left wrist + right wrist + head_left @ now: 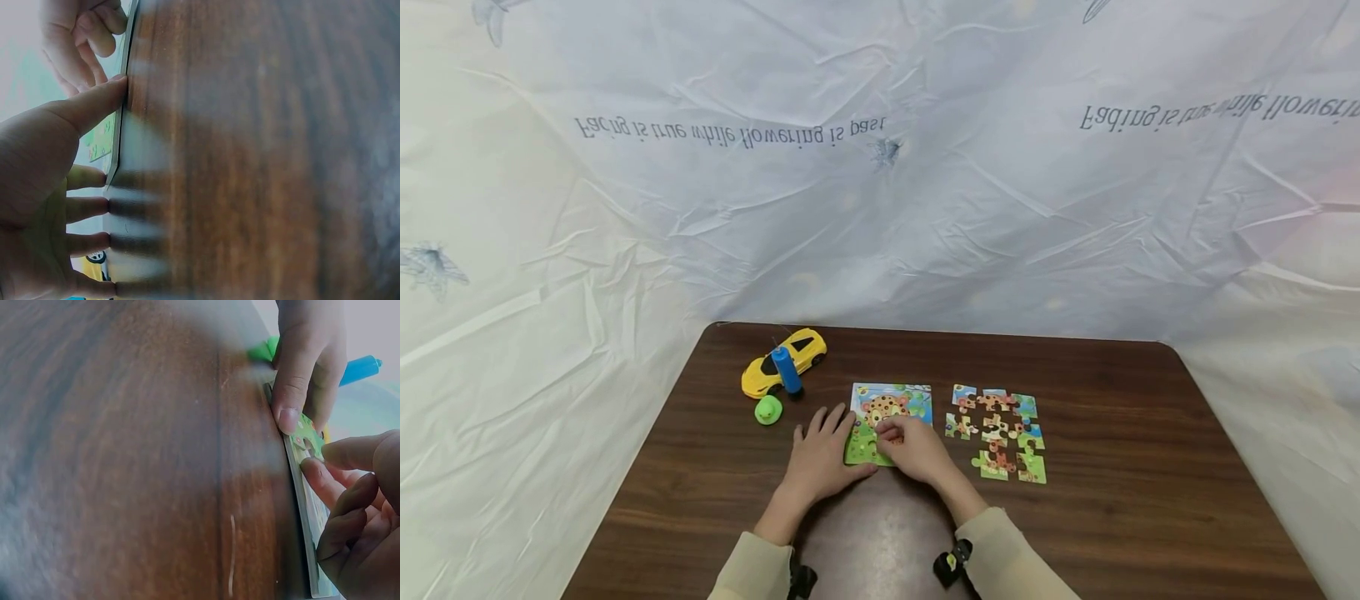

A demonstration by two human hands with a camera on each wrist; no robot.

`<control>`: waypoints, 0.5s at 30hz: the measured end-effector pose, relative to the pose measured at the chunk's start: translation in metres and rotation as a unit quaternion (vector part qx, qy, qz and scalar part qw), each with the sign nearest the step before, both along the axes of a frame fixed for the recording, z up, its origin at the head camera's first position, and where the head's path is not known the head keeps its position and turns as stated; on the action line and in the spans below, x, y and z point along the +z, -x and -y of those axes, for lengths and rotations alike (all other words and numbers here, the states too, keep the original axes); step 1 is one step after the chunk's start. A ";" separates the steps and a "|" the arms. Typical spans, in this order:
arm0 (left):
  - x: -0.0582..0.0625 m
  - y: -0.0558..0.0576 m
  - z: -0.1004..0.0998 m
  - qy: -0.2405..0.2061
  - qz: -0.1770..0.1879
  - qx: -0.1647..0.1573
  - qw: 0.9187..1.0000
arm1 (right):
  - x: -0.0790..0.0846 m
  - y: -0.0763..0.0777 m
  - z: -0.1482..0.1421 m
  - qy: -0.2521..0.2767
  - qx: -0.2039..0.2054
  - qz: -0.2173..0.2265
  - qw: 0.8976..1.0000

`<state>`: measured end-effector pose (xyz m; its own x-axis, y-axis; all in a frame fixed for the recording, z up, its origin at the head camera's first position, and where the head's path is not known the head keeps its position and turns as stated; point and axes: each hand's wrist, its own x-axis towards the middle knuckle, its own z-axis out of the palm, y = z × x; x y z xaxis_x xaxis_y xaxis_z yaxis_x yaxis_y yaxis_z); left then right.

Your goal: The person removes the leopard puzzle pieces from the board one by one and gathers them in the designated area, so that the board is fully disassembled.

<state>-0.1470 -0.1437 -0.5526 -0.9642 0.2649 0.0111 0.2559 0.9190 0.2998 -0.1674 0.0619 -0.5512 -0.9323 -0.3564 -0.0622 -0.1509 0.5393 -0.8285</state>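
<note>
A flat square puzzle board (868, 400) with a spotted cartoon animal lies on the dark wooden table. My left hand (822, 456) spreads over its left side, fingers straight, fingertips on the table and at the board's corner; the thumb (103, 100) rests on the near edge. Close beside it, my right hand (917, 450) has thumb and index fingertip together at the edge of a green puzzle piece (304, 432) on the board's near left part, pinching it. The other right fingers are curled. That hand covers the board's lower right in the head view.
Several loose puzzle pieces (995, 429) lie in rough rows right of the board. To the left are a yellow toy car (805, 354), a blue cylinder with a dark base (786, 369) and a small green toy (767, 410). A white printed cloth (880, 208) hangs behind the table.
</note>
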 end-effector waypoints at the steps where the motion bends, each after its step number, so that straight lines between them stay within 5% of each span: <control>1: 0.000 0.000 0.000 0.000 0.001 0.000 1.000 | -0.001 0.000 0.000 0.001 -0.001 -0.003 1.000; 15: -0.001 0.001 0.000 -0.002 0.009 0.000 1.000 | -0.001 0.002 0.008 0.022 -0.018 -0.019 0.999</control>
<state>-0.1479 -0.1432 -0.5538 -0.9643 0.2647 -0.0054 0.2503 0.9181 0.3073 -0.1698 0.0542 -0.5518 -0.9458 -0.3244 -0.0120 -0.1633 0.5073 -0.8461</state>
